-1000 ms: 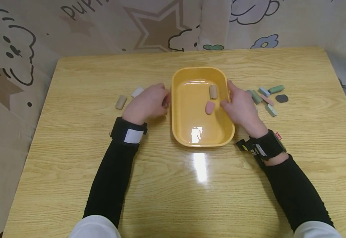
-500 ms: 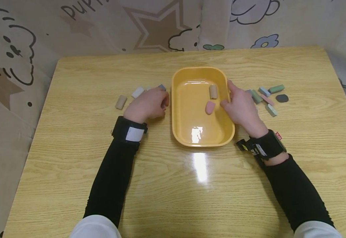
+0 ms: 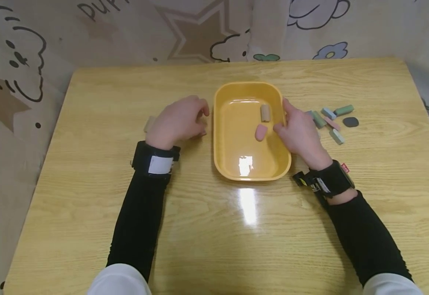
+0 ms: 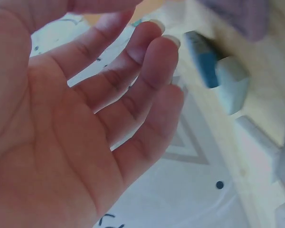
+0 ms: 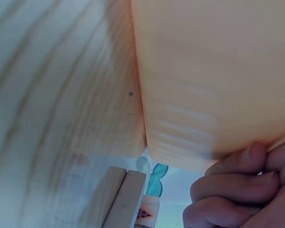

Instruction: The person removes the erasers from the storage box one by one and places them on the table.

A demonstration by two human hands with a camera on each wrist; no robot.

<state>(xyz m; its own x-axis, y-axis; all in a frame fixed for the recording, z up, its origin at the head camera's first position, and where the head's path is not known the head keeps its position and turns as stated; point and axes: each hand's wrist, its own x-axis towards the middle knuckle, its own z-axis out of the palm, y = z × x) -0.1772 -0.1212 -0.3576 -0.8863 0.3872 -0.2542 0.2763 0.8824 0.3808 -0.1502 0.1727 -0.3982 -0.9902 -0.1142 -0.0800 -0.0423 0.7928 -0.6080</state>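
A deep yellow rectangular tray (image 3: 232, 143) stands on the table, holding a tan block (image 3: 265, 113) and a pink block (image 3: 261, 132). My right hand (image 3: 303, 135) grips its right rim, thumb over the inside; in the right wrist view the curled fingers (image 5: 228, 190) lie against the tray's outer wall (image 5: 204, 95). Left of the tray, my left hand (image 3: 179, 121) hovers with loosely bent fingers. In the left wrist view its palm is bare, and a blue block (image 4: 204, 61), a pale green block (image 4: 232, 83) and a blurred purplish block (image 4: 242, 16) lie beyond the fingertips.
Several small blocks lie right of the tray, among them a green one (image 3: 343, 110), a dark grey one (image 3: 350, 122) and a pink one (image 3: 332, 123). A tan block (image 3: 149, 123) is partly hidden behind the left hand. Patterned cloth (image 3: 137, 37) borders the table.
My left hand has shifted slightly left and away from me, covering the white and blue blocks seen half a second ago. The right hand and the tray stay in place.
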